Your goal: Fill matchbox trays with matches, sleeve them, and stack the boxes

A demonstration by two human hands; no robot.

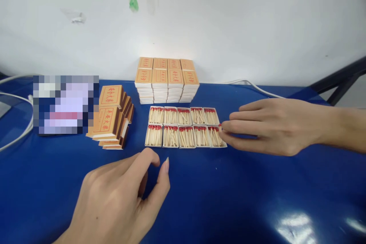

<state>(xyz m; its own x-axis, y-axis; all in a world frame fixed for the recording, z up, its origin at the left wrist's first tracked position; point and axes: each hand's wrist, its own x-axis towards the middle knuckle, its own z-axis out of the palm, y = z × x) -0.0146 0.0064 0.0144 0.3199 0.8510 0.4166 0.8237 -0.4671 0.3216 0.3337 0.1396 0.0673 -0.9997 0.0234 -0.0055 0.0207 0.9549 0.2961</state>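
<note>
Two rows of white matchbox trays [153, 145], filled with red-headed matches [186, 137], lie side by side on the blue table. My right hand [271, 127] reaches in from the right with stretched fingers, its fingertips at the right end tray of the front row. Those fingertips cover part of that tray, and a red match head shows beside them. In front of the trays, at lower left, is my left hand [114, 194]. Its fingers are bent and nothing is held, with a gap between thumb and index finger.
Behind the trays, orange matchboxes [167, 78] are stacked against the white wall [243, 26]. More matchbox covers [108, 120] form a pile at left, beside a blurred-out device [68, 103]. White cables [257, 88] run along the table's back and left. A dark bar [347, 80] slants at right.
</note>
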